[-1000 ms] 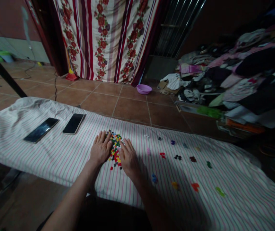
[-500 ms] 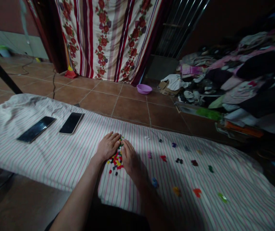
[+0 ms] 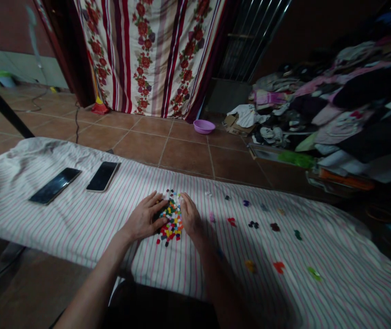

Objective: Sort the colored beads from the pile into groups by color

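Note:
A loose pile of small multicoloured pieces [image 3: 171, 224] lies on a striped cloth [image 3: 89, 233]; their exact kind is too small to tell. My left hand [image 3: 145, 218] rests at the pile's left edge, fingers spread and touching it. Along the right edge stands my right hand [image 3: 190, 216], fingers stretched out close together, palm side toward the pile. Sorted by colour, little groups sit to the right, among them red [image 3: 231, 221], black [image 3: 253, 224], brown [image 3: 275, 226], yellow [image 3: 250, 266], orange-red [image 3: 279, 267] and lime green [image 3: 314, 273]. My right forearm mostly hides a blue group.
Two dark-screened phones, one further left [image 3: 55, 186] and one nearer [image 3: 103, 176], lie on the cloth. Beyond it are a tiled floor, a purple basin [image 3: 204, 126] and a flowered curtain [image 3: 144, 59]. Clothes [image 3: 332, 105] are heaped at the right.
My hands have moved apart, the left to the left and the right slightly to the right. The pile between them is more exposed and looks more spread out. My right forearm now covers most of the blue group.

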Tool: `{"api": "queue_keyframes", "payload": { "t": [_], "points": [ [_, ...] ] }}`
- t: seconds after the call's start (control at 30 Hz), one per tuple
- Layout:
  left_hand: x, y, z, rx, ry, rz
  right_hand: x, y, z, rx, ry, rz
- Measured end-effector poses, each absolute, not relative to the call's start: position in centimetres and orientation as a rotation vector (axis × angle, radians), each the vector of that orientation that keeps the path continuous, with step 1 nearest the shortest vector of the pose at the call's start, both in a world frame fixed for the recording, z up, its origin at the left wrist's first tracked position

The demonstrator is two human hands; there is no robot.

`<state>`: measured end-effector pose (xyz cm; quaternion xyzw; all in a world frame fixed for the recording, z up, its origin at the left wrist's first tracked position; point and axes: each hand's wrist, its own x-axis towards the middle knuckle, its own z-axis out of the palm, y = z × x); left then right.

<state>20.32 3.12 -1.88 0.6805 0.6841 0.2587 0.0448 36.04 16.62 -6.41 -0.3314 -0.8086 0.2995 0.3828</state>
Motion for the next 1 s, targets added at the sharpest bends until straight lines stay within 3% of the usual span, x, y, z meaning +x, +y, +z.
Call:
{"api": "queue_keyframes", "payload": {
  "t": [0.33, 0.7, 1.0],
  "points": [
    [19.7, 2.4, -4.1, 2.007, 2.145, 0.569, 32.9, 18.1, -5.9, -0.731, -2.316, 0.548],
    [18.7, 4.8, -5.6, 1.902, 2.212, 0.89, 35.1, 15.6, -3.8, -0.277, -2.496, 0.619],
    [19.0, 7.6, -5.3, 1.826, 2.381, 0.948, 37.5, 15.3, -3.0, -0.372, -2.525, 0.657]
  ]
}}
